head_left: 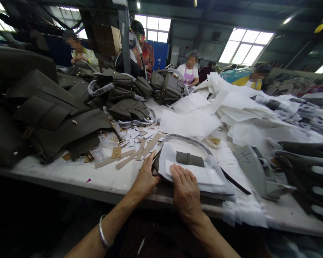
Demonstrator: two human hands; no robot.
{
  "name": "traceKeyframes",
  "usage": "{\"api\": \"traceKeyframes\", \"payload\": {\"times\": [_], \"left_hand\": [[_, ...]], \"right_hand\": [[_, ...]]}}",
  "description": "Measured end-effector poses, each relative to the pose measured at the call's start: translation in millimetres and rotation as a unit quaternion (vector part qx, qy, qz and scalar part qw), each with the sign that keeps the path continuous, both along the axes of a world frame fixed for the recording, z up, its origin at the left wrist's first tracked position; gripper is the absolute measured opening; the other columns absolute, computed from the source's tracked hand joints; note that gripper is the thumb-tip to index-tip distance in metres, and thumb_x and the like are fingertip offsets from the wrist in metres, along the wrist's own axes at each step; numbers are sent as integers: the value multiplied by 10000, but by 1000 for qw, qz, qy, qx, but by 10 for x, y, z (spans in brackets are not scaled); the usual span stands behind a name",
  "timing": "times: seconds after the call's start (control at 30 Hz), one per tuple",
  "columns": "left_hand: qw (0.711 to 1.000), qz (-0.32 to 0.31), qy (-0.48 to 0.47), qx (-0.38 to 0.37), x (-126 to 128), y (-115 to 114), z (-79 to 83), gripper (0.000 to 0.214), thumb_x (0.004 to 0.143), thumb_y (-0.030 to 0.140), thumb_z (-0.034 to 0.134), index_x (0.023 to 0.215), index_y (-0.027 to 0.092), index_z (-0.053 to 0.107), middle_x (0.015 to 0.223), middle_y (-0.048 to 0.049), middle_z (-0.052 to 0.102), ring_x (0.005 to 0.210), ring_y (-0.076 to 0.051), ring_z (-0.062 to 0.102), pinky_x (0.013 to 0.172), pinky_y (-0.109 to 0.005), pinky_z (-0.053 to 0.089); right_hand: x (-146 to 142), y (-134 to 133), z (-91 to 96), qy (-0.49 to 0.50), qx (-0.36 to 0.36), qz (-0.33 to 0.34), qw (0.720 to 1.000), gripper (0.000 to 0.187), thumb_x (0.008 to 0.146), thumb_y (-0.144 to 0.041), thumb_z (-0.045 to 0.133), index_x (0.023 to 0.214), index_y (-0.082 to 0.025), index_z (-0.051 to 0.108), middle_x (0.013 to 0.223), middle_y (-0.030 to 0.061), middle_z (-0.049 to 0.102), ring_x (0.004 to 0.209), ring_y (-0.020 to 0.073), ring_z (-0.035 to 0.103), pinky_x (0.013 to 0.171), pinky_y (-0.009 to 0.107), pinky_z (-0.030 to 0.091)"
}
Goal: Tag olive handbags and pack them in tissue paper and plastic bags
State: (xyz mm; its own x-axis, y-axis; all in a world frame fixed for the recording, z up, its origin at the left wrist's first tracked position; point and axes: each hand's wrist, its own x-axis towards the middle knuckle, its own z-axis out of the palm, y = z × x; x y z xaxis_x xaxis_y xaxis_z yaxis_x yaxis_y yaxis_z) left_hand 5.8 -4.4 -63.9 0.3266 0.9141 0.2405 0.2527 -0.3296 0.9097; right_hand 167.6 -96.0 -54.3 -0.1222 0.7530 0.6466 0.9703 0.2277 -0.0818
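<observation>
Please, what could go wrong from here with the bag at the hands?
The bag lies close to the front edge of the table, so it might slip off. The white padding under the right hand may shift if pressure eases. The dark strap sticking out on the right could get snagged.

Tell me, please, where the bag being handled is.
In the head view, the bag lies right of centre near the table's front edge, beneath the right hand.
</observation>
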Motion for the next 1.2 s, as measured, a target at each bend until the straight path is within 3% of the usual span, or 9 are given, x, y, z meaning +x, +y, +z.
{"api": "traceKeyframes", "payload": {"times": [0.2,0.4,0.5,0.57,0.67,0.8,0.9,1.0,1.2], "left_hand": [[1000,2,-20,10,48,28,6,919,651,184,810,1455,228,366,1381,-153,483,1228,-306,558,1010,-474,487],[999,-6,-7,44,108,85,146,854,696,160,754,1453,236,366,1354,-141,510,1211,-279,570,927,-399,536],[990,-2,82,115,79,-63,288,796,725,157,728,1440,244,389,1435,-150,460,1287,-311,514,929,-419,539],[959,12,189,210,47,-212,398,808,732,174,747,1451,258,388,1527,-162,370,1339,-360,457,984,-499,498],[877,35,306,369,40,-381,536,828,756,184,753,1484,255,364,1589,-170,281,1426,-413,314,1123,-619,293],[790,-38,324,519,133,-375,547,634,885,93,537,1476,274,394,1535,-104,416,1440,-314,330,1202,-552,129],[772,-59,318,547,182,-292,439,569,926,70,381,1476,215,402,1406,-116,564,1322,-279,498,1178,-489,225],[766,-48,316,557,151,-234,314,554,928,73,349,1476,142,394,1318,-150,623,1213,-278,586,1097,-427,347],[755,-3,298,583,52,-175,176,619,913,37,342,1525,119,289,1249,-129,668,1146,-294,621,1068,-436,358]], "right_hand": [[-31,-93,-36,-8,-30,-5,1000,704,846,-292,660,1447,-72,369,1408,197,543,1339,324,449,1136,508,279],[73,15,37,-10,23,-13,1000,595,828,-135,582,1398,-76,423,1308,192,607,1234,305,525,1062,489,364],[151,40,124,7,27,12,1000,558,810,-135,583,1355,-92,469,1238,174,645,1149,296,565,1001,454,417],[184,43,167,13,29,24,999,521,813,-148,585,1323,-98,498,1190,160,666,1106,288,577,970,434,436],[185,52,186,16,23,35,999,441,843,-167,564,1278,-108,533,1162,146,677,1088,278,579,949,425,445],[135,92,151,-1,50,36,998,283,916,-214,497,1158,-115,604,1012,140,701,994,267,602,884,426,471],[110,119,128,-14,52,28,998,284,938,-174,462,1173,-93,597,974,140,703,963,249,607,857,408,486],[97,128,122,-9,30,31,999,286,957,-161,441,1198,-94,578,1003,127,701,998,230,605,877,387,486],[58,216,66,-1,2,42,999,226,989,-170,396,1103,-117,584,1058,116,682,1039,216,601,909,380,467]]}}
